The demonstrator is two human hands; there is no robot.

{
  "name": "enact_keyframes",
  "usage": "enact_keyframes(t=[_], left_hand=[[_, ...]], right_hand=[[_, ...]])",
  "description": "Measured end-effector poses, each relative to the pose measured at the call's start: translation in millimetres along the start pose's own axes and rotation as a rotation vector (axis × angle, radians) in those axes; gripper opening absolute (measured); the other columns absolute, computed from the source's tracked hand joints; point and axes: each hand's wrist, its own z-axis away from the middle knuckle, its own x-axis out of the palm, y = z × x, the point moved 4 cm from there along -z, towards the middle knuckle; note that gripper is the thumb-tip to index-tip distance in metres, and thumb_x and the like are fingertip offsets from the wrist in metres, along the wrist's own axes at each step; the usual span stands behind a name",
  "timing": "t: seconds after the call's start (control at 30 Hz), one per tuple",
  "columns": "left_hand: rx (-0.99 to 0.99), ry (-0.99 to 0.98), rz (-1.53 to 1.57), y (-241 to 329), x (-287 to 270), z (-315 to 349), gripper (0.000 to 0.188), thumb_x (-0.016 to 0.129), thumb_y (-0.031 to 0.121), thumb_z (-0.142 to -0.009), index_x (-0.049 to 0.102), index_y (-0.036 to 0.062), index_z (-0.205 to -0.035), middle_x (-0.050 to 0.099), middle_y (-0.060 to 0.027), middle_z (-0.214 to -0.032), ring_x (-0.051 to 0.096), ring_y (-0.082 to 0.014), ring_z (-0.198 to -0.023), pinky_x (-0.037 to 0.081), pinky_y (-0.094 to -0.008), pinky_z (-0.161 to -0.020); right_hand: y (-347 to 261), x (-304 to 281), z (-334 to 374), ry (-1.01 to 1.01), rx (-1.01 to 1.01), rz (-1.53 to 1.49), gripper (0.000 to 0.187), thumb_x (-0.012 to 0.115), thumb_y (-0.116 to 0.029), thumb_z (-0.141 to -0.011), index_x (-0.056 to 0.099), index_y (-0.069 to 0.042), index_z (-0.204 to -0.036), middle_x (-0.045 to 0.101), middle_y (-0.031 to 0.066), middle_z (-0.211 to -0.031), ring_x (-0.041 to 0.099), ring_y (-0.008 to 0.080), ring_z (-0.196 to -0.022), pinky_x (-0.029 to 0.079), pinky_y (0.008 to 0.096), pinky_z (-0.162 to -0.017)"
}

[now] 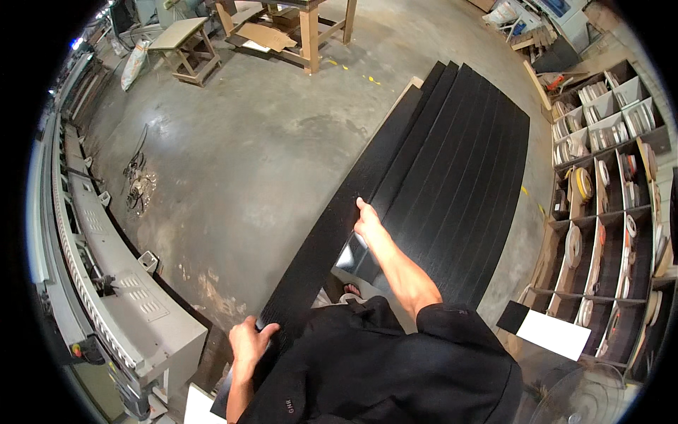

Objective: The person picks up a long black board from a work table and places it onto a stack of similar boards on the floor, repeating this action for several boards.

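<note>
**Left hand (247, 342) and right hand (367, 218) grip one long black board (321, 251)**

The left hand is closed over the left edge of the board near its near end, thumb laid on the dark face and the other fingers curled, partly hidden. The right hand, farther up, is bent around the right edge with its thumb on top; its remaining fingers are largely out of sight, so how tightly they curl I cannot tell.

The board slants from beside the person's body up toward the far right. Its far part lies along the left side of a stack of black boards (466, 162); whether it rests on anything there is unclear.

Below the right forearm, a sandaled foot (352, 289) shows on the concrete floor (233, 162). To the left runs a long pale machine (141, 300), with dark cables (135, 162) on the floor beyond it. To the right stands a compartmented rack (553, 225) filled with rolls of banding. Farthest ahead are a small wooden stand (178, 35) and a larger wooden table (309, 39).
</note>
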Motion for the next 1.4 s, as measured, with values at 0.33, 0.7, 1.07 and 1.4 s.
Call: enact_keyframes(t=[0.33,0.7,1.07,1.4], left_hand=[[-0.048,-0.144,-0.017,-25,27,-35,0.058,0.074,0.052,-0.062,0.06,-0.0033,-0.071,0.06,-0.0246,-0.065,0.061,-0.0413,-0.067,0.048,-0.0436,-0.063],[0.008,-0.082,0.042,-16,41,-28,0.058,0.073,0.053,-0.062,0.054,-0.0023,-0.063,0.056,-0.0231,-0.058,0.058,-0.0421,-0.06,0.046,-0.0459,-0.057],[-0.017,-0.019,0.059,-27,38,16,0.053,0.078,0.046,-0.06,0.055,-0.0027,-0.063,0.056,-0.0234,-0.058,0.059,-0.0405,-0.059,0.046,-0.0442,-0.056],[-0.055,-0.058,-0.012,-50,46,40,0.054,0.077,0.047,-0.06,0.056,-0.0025,-0.063,0.056,-0.0236,-0.058,0.06,-0.0396,-0.059,0.047,-0.0429,-0.056]], right_hand=[[25,-8,8,0.363,0.009,0.042,0.047,0.05,-0.03,-0.092,0.046,0.005,-0.123,0.047,0.0174,-0.13,0.044,0.0274,-0.12,0.035,0.0425,-0.102],[12,3,29,0.37,-0.043,0.001,0.047,0.054,-0.03,-0.091,0.047,0.004,-0.122,0.049,0.0193,-0.127,0.048,0.0299,-0.115,0.038,0.0435,-0.098],[41,-26,30,0.446,-0.051,0.22,0.046,0.054,-0.03,-0.091,0.047,0.004,-0.122,0.049,0.0174,-0.128,0.047,0.0277,-0.117,0.037,0.0395,-0.099],[56,-26,86,0.518,-0.023,0.169,0.041,0.053,-0.031,-0.091,0.053,0.004,-0.112,0.056,0.0176,-0.116,0.052,0.0276,-0.106,0.041,0.039,-0.093]])
